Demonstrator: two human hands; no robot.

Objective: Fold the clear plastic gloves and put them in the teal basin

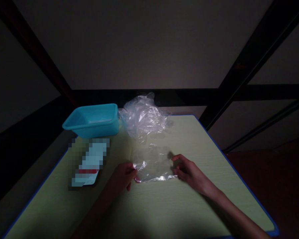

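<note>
Tabletop point(214, 192), pale, wood-grained and blue-edged, spreads across the lower part of the head view, with a flat clear plastic bag point(153, 162) lying near its middle, glints running along the bag's near edge. Taking that bag as the centre of the clock, the left hand point(123, 174) sits at about eight o'clock, thumb and fingers pinching the bag's near left corner. The right hand point(189, 172) is at about four o'clock, fingers curled and parted, the thumb side right at the near right corner; whether it grips the film or only touches it I cannot tell. At twelve o'clock lies a loose heap of crumpled clear plastic film point(144, 114). Close beside that heap, at ten o'clock, stands an upright turquoise plastic basin point(103, 131), its far left part reaching past the table's edge. At nine o'clock, well apart from the bag, rests a flat oblong object point(94, 159), pixelated, pale with a red band. Beyond twelve o'clock rises a dim wall panel point(144, 43) crossed by dark bars.
</note>
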